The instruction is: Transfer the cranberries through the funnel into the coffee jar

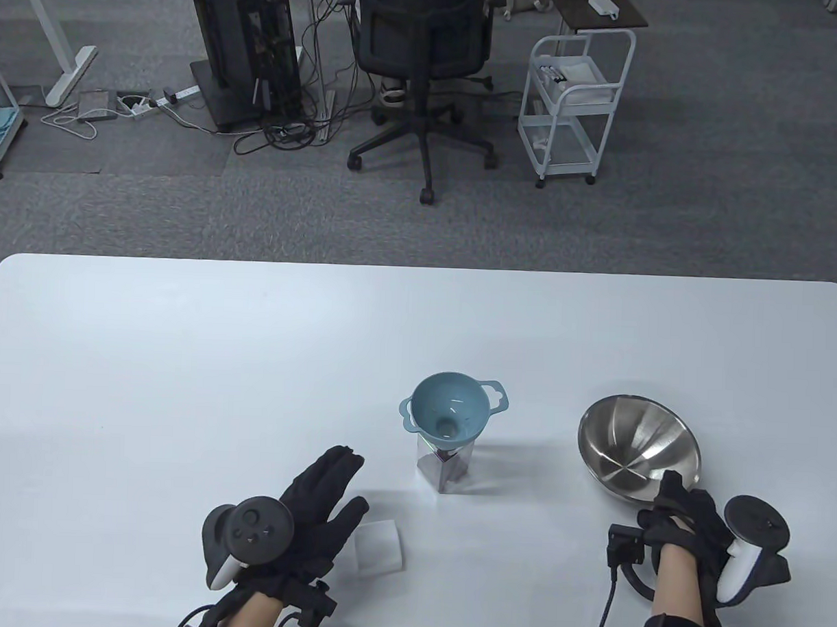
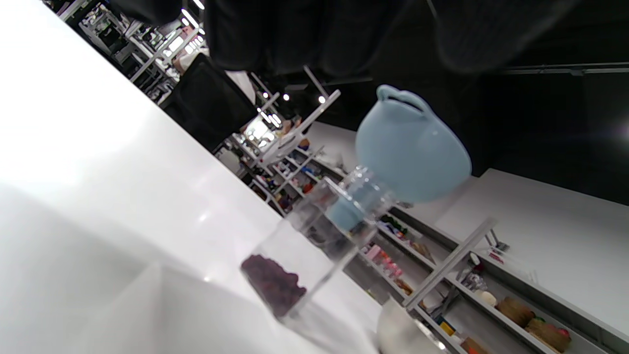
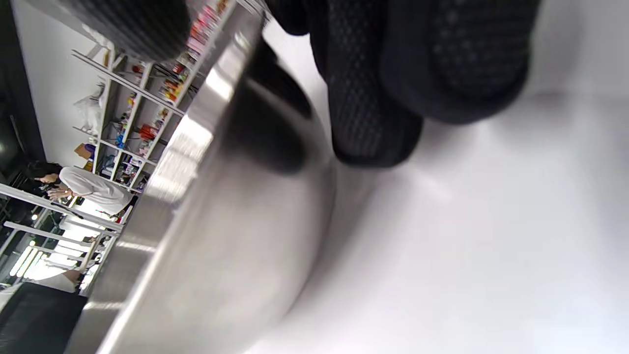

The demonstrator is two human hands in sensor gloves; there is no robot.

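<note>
Office-type lab — grey carpet (image 1: 703, 220), swivel chair (image 1: 424, 67), computer tower (image 1: 246, 43) with cables, white trolley (image 1: 577, 99) beyond table's (image 1: 252, 362) far edge; stocked shelves (image 2: 442, 275) in left wrist view.

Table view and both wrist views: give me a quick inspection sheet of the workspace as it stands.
Surface: white table, no spills seen.
Job's things: blue funnel seated in the clear coffee jar; cranberries at the jar's bottom; steel bowl tilted, looks empty.
Clutter: white lid lying beside the left hand.
Grippers: left hand open, flat above the table, holding nothing; right hand grips the bowl's near rim.
Cables: glove leads at both wrists; floor cables behind the table.
Surroundings: office chair, white cart, computer tower.
</note>
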